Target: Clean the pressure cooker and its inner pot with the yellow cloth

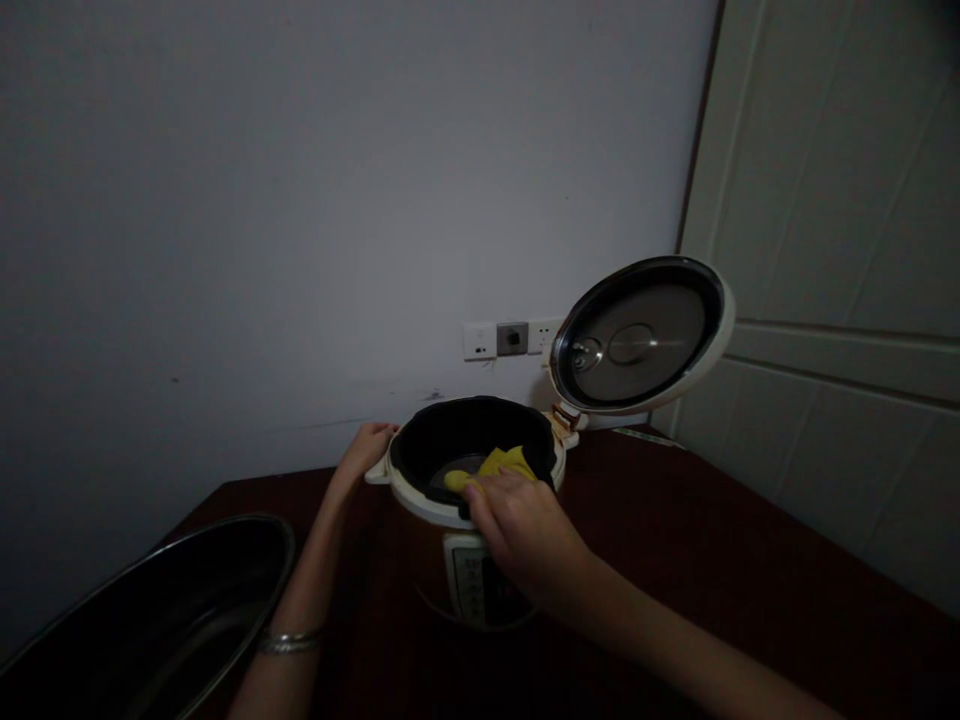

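An electric pressure cooker (pixel 427 510) with a pale rim and a dark inside stands on the dark table. Its round lid (pixel 637 335) is hinged up to the right, the metal underside facing me. Fingers of my right hand (pixel 521 530) are closed on a yellow cloth (pixel 506 462) at the front right of the cooker's opening. Part of the cloth hangs inside, and the fingertips are hidden. At the cooker's left rim, beside the side handle, my left hand (pixel 371 447) grips the edge, its fingers partly hidden. A silver bracelet is on the left wrist.
A large dark bowl-like vessel (pixel 289 545) with a metal rim is at the lower left, close to my left forearm. Behind the cooker, wall sockets (pixel 512 338) are set in a pale wall. A panelled white door (pixel 840 300) stands at the right.
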`<state>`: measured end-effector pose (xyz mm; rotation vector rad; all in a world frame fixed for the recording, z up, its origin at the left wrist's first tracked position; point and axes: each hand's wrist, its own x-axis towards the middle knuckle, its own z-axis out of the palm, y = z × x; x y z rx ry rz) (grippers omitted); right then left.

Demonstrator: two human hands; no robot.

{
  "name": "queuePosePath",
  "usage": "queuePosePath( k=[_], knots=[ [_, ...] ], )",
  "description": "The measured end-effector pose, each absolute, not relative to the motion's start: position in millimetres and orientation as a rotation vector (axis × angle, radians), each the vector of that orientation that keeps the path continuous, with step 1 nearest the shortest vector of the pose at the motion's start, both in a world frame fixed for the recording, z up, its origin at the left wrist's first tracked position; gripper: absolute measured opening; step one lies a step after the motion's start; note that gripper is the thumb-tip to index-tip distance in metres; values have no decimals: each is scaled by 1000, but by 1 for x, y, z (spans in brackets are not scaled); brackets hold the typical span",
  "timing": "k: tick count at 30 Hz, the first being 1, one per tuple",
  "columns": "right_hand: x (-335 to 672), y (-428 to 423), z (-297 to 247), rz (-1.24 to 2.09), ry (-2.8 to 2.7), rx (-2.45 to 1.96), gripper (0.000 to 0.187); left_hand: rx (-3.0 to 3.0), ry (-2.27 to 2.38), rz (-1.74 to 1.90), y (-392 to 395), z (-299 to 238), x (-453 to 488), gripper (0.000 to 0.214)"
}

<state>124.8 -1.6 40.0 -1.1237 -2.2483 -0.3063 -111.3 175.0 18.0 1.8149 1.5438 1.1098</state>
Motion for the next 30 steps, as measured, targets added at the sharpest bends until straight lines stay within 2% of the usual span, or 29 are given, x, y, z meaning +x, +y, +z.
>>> queuePosePath(
  k=[4,8,12,16,19,22,26,30],
  knots=[
    [135,-1,45,-43,-2190,-1006,31,1848,1581,1178,173,24,-111,40],
    [154,-1,51,190,-2058,-923,37,2071,1607,1344,146,51,-98,43],
    [167,2,49,105,-1986,-892,28,2300,1454,1479,86,88,-63,36],
    [175,2,46,-3,-1972,-1048,25,2494,1119,1182,29,98,-17,31],
    [187,0,49,178,-1976,-1047,26,2617,1008,877,11,90,9,31],
    [205,1,53,325,-1934,-971,29,2699,1097,724,9,84,25,38],
    [232,13,47,83,-1784,-1069,32,2821,1352,622,11,87,48,55],
    [247,29,28,-355,-1736,-1293,33,2836,1740,586,7,79,81,46]
  ],
)
